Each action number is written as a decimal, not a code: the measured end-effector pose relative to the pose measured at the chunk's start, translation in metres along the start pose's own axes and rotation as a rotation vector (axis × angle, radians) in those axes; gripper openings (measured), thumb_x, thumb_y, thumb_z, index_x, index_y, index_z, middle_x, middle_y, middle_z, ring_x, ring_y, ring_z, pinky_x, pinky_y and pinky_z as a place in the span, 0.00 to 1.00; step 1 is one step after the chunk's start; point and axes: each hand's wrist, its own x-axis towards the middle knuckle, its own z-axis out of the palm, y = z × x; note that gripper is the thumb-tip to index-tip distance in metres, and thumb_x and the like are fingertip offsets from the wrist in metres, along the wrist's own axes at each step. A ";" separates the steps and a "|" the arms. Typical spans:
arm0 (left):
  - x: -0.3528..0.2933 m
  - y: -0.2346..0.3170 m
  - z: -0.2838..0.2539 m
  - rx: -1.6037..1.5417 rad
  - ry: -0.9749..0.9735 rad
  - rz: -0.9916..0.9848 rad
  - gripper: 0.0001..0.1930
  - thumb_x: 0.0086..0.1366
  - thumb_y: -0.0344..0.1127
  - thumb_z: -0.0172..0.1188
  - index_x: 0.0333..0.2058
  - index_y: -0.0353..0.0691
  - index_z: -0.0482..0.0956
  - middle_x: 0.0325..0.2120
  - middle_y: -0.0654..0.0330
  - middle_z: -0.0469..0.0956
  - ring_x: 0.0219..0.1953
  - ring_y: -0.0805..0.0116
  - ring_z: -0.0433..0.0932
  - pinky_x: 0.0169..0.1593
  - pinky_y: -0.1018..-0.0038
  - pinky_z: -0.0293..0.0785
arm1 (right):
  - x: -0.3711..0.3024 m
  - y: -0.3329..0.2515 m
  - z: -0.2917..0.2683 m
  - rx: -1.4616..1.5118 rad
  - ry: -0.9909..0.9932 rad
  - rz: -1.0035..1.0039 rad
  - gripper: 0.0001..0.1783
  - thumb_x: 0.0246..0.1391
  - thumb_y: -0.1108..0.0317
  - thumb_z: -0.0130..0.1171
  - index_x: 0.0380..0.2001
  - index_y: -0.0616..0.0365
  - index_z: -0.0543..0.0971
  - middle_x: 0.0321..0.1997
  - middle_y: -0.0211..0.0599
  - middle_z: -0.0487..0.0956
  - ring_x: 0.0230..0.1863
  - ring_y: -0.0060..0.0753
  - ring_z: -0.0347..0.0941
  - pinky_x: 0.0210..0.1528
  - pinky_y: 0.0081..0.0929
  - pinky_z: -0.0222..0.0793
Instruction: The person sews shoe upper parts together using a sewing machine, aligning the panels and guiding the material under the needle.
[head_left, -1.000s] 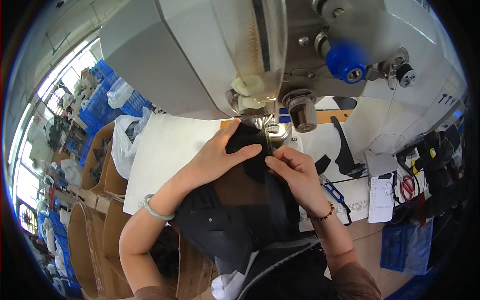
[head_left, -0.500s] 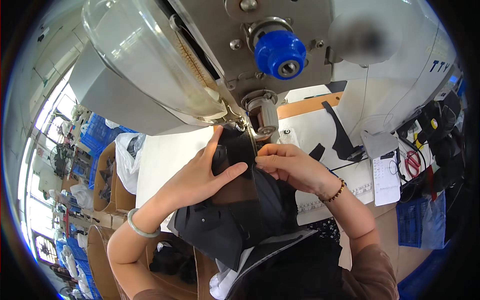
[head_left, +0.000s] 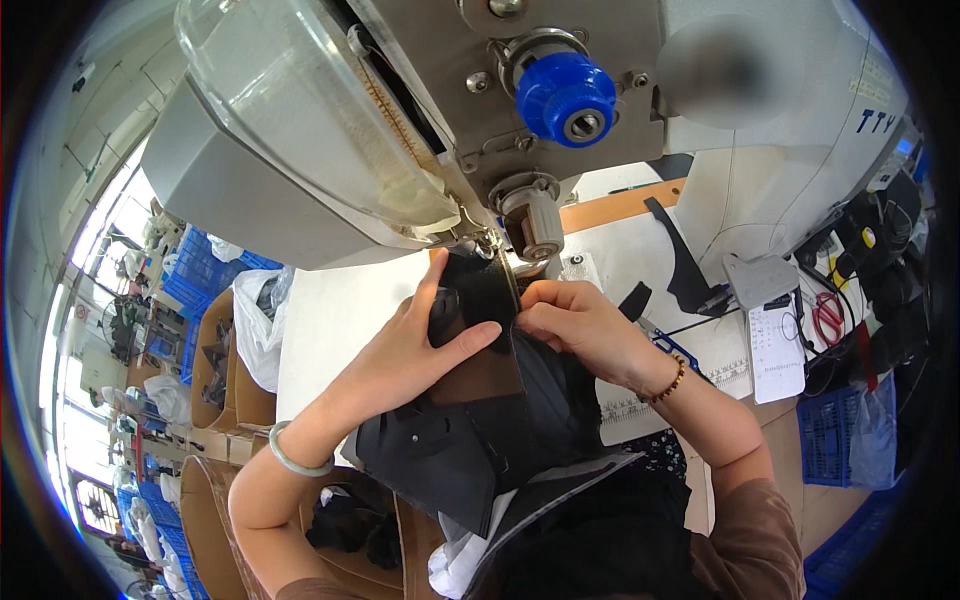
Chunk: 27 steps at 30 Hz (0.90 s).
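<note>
A black sewn piece [head_left: 480, 420] of fabric, with a brown panel in its middle, lies under the sewing machine [head_left: 590, 60] and hangs down toward my lap. Its far end reaches beneath the presser foot and needle area [head_left: 490, 243]. My left hand [head_left: 425, 350] rests on the piece with fingers stretched and thumb spread, pressing it from the left. On the right edge of the piece, just short of the needle, my right hand [head_left: 570, 325] pinches the fabric between thumb and forefinger; its other fingers are curled.
Black offcuts [head_left: 680, 265] and blue-handled snips [head_left: 672, 347] lie right of the work, near a printed ruler strip [head_left: 640, 407]. Farther right are a paper sheet [head_left: 777, 350], red scissors [head_left: 826, 318] and a blue crate [head_left: 832, 440]. Cardboard boxes [head_left: 222, 510] stand at the left.
The whole view has shifted slightly. Both hands keep nearly the same places on the black piece, and the blue-handled snips beside my right wrist show more now.
</note>
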 end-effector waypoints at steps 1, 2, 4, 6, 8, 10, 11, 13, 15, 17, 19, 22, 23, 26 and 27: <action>0.000 -0.001 0.001 -0.004 0.018 0.023 0.51 0.56 0.61 0.55 0.62 0.29 0.40 0.53 0.35 0.61 0.57 0.48 0.63 0.59 0.69 0.57 | -0.001 0.002 0.001 -0.032 0.036 -0.070 0.05 0.53 0.69 0.52 0.27 0.57 0.73 0.22 0.17 0.67 0.22 0.07 0.57 0.25 0.09 0.52; 0.000 -0.003 0.002 0.000 0.015 0.009 0.51 0.56 0.61 0.55 0.62 0.29 0.40 0.53 0.35 0.61 0.57 0.48 0.63 0.59 0.69 0.57 | -0.002 0.004 0.002 -0.067 0.071 -0.140 0.05 0.53 0.68 0.52 0.27 0.57 0.73 0.22 0.17 0.67 0.23 0.07 0.57 0.25 0.09 0.52; 0.001 -0.007 0.006 -0.054 0.046 0.047 0.50 0.55 0.59 0.57 0.62 0.28 0.41 0.54 0.35 0.60 0.58 0.48 0.61 0.60 0.68 0.56 | -0.003 0.006 0.003 -0.090 0.074 -0.180 0.05 0.53 0.69 0.52 0.27 0.57 0.73 0.22 0.17 0.67 0.23 0.07 0.57 0.25 0.09 0.52; 0.002 -0.011 0.008 -0.067 0.068 0.070 0.50 0.55 0.58 0.57 0.62 0.28 0.42 0.54 0.34 0.59 0.58 0.48 0.61 0.60 0.68 0.56 | -0.003 0.006 0.004 -0.115 0.070 -0.215 0.04 0.53 0.69 0.52 0.28 0.57 0.73 0.22 0.17 0.67 0.23 0.07 0.57 0.26 0.09 0.52; 0.003 -0.013 0.010 -0.077 0.086 0.099 0.50 0.55 0.58 0.57 0.61 0.27 0.42 0.54 0.34 0.59 0.58 0.48 0.61 0.60 0.68 0.55 | -0.003 0.005 0.003 -0.035 0.062 -0.193 0.08 0.55 0.67 0.52 0.25 0.60 0.72 0.20 0.17 0.65 0.24 0.06 0.56 0.24 0.11 0.53; 0.003 -0.014 0.011 -0.040 0.116 0.126 0.49 0.55 0.58 0.58 0.61 0.27 0.43 0.54 0.34 0.60 0.58 0.47 0.62 0.60 0.67 0.56 | -0.002 0.004 0.005 -0.106 0.070 -0.212 0.10 0.56 0.66 0.53 0.25 0.60 0.71 0.21 0.17 0.65 0.24 0.06 0.55 0.24 0.11 0.53; 0.002 -0.014 0.011 -0.048 0.132 0.139 0.49 0.55 0.58 0.58 0.61 0.27 0.43 0.54 0.34 0.60 0.58 0.47 0.62 0.60 0.67 0.56 | -0.003 0.004 0.006 -0.184 0.106 -0.220 0.11 0.56 0.65 0.54 0.24 0.60 0.71 0.21 0.17 0.65 0.24 0.06 0.54 0.24 0.11 0.52; 0.000 -0.013 0.011 -0.051 0.121 0.115 0.50 0.56 0.59 0.56 0.61 0.28 0.42 0.53 0.33 0.61 0.57 0.46 0.62 0.59 0.67 0.57 | -0.004 0.003 0.007 -0.158 0.096 -0.243 0.12 0.56 0.64 0.54 0.24 0.59 0.71 0.20 0.16 0.64 0.23 0.07 0.54 0.24 0.12 0.52; -0.005 -0.012 0.012 -0.091 0.095 0.062 0.50 0.56 0.61 0.54 0.62 0.30 0.42 0.53 0.33 0.61 0.57 0.46 0.63 0.59 0.66 0.58 | -0.005 0.003 0.009 -0.144 0.099 -0.246 0.13 0.56 0.63 0.55 0.23 0.59 0.71 0.20 0.16 0.64 0.23 0.07 0.53 0.24 0.12 0.51; -0.008 -0.012 0.012 -0.134 0.066 0.012 0.50 0.56 0.63 0.53 0.62 0.32 0.41 0.52 0.33 0.62 0.56 0.46 0.64 0.58 0.66 0.58 | -0.006 0.003 0.010 -0.243 0.182 -0.314 0.13 0.56 0.64 0.55 0.22 0.59 0.71 0.19 0.17 0.64 0.22 0.08 0.53 0.24 0.12 0.51; -0.008 -0.013 0.010 -0.063 0.043 -0.036 0.50 0.55 0.66 0.51 0.64 0.38 0.39 0.52 0.32 0.61 0.55 0.44 0.65 0.58 0.65 0.58 | -0.007 0.004 0.014 -0.318 0.221 -0.352 0.13 0.56 0.64 0.55 0.22 0.59 0.70 0.18 0.18 0.64 0.22 0.08 0.53 0.23 0.13 0.51; -0.003 -0.016 0.008 -0.027 0.040 -0.020 0.51 0.54 0.67 0.52 0.64 0.42 0.38 0.51 0.31 0.62 0.54 0.42 0.65 0.58 0.64 0.59 | -0.007 0.006 0.018 -0.439 0.295 -0.419 0.13 0.55 0.65 0.56 0.22 0.60 0.70 0.17 0.20 0.64 0.21 0.09 0.53 0.22 0.14 0.52; -0.002 -0.018 0.008 -0.028 0.044 -0.014 0.51 0.54 0.67 0.52 0.64 0.42 0.38 0.51 0.31 0.62 0.54 0.42 0.65 0.58 0.64 0.59 | -0.007 0.006 0.020 -0.425 0.301 -0.430 0.12 0.55 0.66 0.56 0.22 0.61 0.70 0.16 0.21 0.63 0.20 0.09 0.53 0.21 0.14 0.51; 0.001 -0.023 0.007 -0.033 0.015 -0.029 0.52 0.53 0.67 0.52 0.64 0.43 0.37 0.50 0.32 0.62 0.55 0.41 0.64 0.58 0.64 0.59 | -0.008 0.007 0.021 -0.409 0.305 -0.458 0.12 0.55 0.67 0.55 0.22 0.61 0.69 0.16 0.21 0.63 0.19 0.09 0.53 0.20 0.14 0.51; 0.002 -0.025 0.007 -0.022 0.012 -0.031 0.51 0.53 0.67 0.53 0.64 0.43 0.38 0.50 0.33 0.62 0.55 0.41 0.64 0.58 0.64 0.59 | -0.007 0.007 0.021 -0.399 0.305 -0.446 0.12 0.55 0.67 0.55 0.22 0.61 0.69 0.16 0.21 0.63 0.19 0.09 0.53 0.20 0.14 0.51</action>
